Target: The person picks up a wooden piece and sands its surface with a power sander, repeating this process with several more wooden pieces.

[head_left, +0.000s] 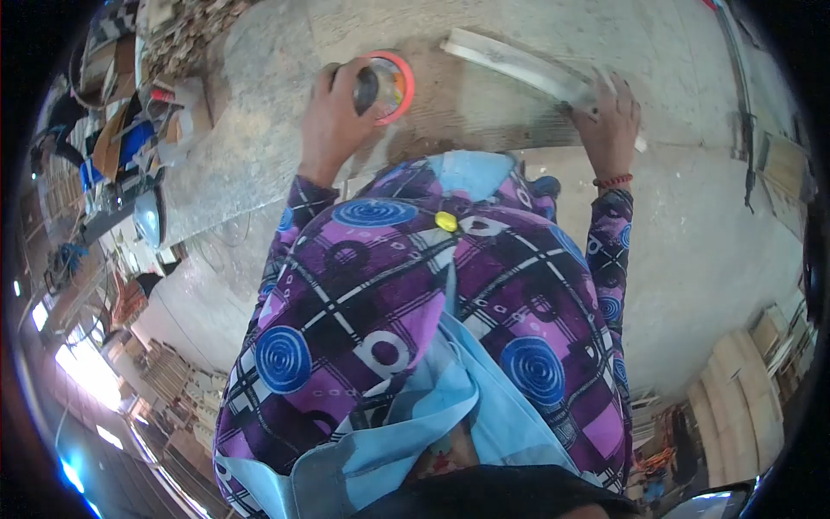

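A round container with a pinkish-red rim (405, 86) stands on the worn wooden board in front of me. My left hand (333, 117) is closed on a dark rounded object (366, 91) at the near-left side of that rim; its exact kind cannot be made out. To the right, a long pale strip (510, 62) lies slanting across the board. My right hand (609, 112) has its fingers over the right end of this strip, gripping it, slightly blurred. A red beaded band circles the right wrist.
Wood scraps and a cluttered pile of tools, blue items and cardboard (130, 143) fill the left side. A dark metal bar (743, 104) lies at the right edge. Curved pale wooden pieces (735, 406) are stacked at the lower right.
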Demonstrator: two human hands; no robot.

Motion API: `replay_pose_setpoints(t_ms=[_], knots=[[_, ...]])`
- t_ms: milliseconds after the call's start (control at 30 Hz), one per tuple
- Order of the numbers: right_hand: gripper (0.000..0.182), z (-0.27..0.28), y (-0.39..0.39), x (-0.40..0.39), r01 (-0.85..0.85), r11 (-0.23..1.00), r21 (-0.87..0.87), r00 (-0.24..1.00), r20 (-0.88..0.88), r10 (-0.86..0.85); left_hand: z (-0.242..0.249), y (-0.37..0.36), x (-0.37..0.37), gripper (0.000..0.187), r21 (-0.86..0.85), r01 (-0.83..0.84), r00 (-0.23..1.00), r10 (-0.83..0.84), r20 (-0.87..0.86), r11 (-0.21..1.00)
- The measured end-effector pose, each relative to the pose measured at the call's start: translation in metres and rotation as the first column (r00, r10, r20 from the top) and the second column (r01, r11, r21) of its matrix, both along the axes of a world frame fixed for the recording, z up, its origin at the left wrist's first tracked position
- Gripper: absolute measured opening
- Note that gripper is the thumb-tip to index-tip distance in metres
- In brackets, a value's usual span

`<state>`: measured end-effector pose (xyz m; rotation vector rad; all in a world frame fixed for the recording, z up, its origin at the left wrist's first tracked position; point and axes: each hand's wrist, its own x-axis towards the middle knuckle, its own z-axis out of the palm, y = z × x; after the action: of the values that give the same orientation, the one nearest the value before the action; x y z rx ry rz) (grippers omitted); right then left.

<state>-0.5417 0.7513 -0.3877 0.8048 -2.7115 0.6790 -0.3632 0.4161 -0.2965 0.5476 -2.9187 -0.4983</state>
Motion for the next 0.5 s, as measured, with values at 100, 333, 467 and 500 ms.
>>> replay_pose_setpoints(t_ms=[100, 333, 467, 500], knots=[[0.055, -0.030, 0.045, -0.010, -0.001, 0.996, 0.084, 0.999, 0.048, -0.003, 0.003, -0.019, -0.007, 0.062, 0.030, 0.024, 1.000, -0.024, -0.008, 0.999], [0.054, -0.015, -0.070, 0.021, -0.142, 0.984, -0.103, 0.990, 0.010, 0.144, 0.038, -0.037, -0.057, 0.062, -0.088, -0.028, 1.000, 0.029, 0.005, 0.996], [0.055, -0.014, -0.053, 0.031, -0.099, 0.982, -0.161, 0.994, 0.031, 0.105, 0.016, -0.052, -0.065, 0.065, -0.124, -0.034, 0.997, 0.043, 0.067, 0.992], [0.056, -0.020, -0.039, 0.029, -0.092, 0.982, -0.167, 0.993, 0.064, 0.103, 0.011, -0.047, -0.066, 0.065, -0.105, -0.058, 0.995, 0.066, 0.075, 0.993]])
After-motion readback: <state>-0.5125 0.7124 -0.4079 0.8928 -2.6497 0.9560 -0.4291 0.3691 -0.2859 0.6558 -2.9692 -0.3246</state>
